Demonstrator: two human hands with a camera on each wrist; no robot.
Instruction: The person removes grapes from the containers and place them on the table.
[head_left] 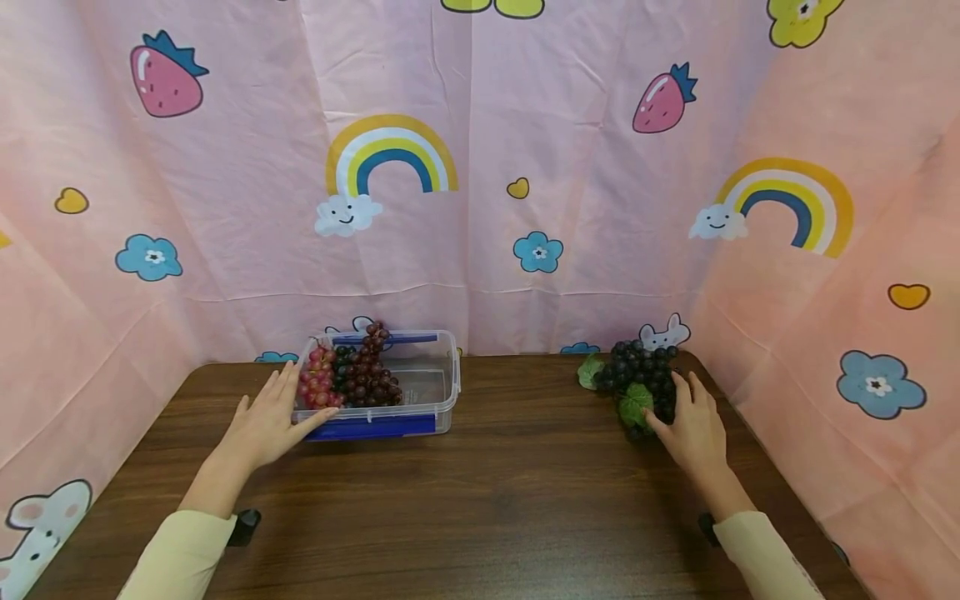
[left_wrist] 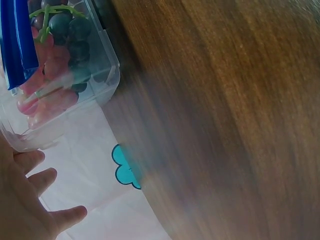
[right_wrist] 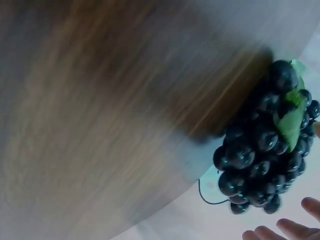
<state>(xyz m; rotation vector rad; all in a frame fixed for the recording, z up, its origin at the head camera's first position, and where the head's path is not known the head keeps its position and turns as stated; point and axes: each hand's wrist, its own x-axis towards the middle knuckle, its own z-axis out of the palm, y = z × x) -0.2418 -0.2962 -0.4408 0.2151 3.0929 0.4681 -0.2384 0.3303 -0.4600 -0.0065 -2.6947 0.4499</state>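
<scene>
A clear plastic box point(head_left: 423, 387) with blue clips stands at the left on the table. Inside it lie a pink bunch of grapes point(head_left: 318, 379), a dark green bunch point(head_left: 344, 367) and a brownish-red bunch point(head_left: 369, 379). My left hand point(head_left: 262, 421) is at the box's left end, fingers spread and thumb along the front rim. On the right, a bunch of black grapes point(head_left: 633, 367) with green leaves point(head_left: 636, 405) rests near the table's back edge. My right hand point(head_left: 696, 425) is at its right side, thumb and fingers extended; in the right wrist view the fingertips point(right_wrist: 285, 226) show apart from the grapes.
A brown wood-grain table point(head_left: 510, 500) lies under everything, with bare surface between the box and the black grapes. Pink printed cloth point(head_left: 487, 108) hangs behind the table and along both sides.
</scene>
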